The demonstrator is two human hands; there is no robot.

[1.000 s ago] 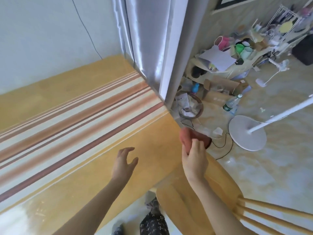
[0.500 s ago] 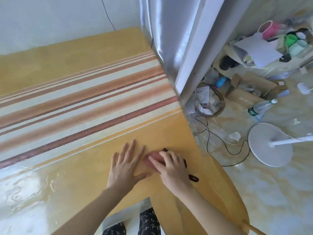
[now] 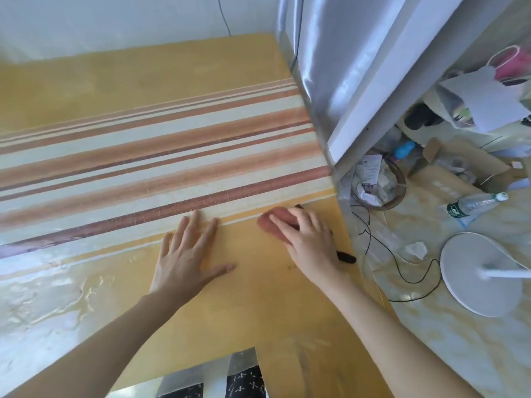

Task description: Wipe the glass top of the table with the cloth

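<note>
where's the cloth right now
In the head view, the reddish cloth lies on the table near its right edge, under the right hand; the left hand rests flat beside it.

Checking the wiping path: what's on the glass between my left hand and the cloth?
Nothing: in the head view, only bare yellow glass top separates the left hand from the cloth.
</note>
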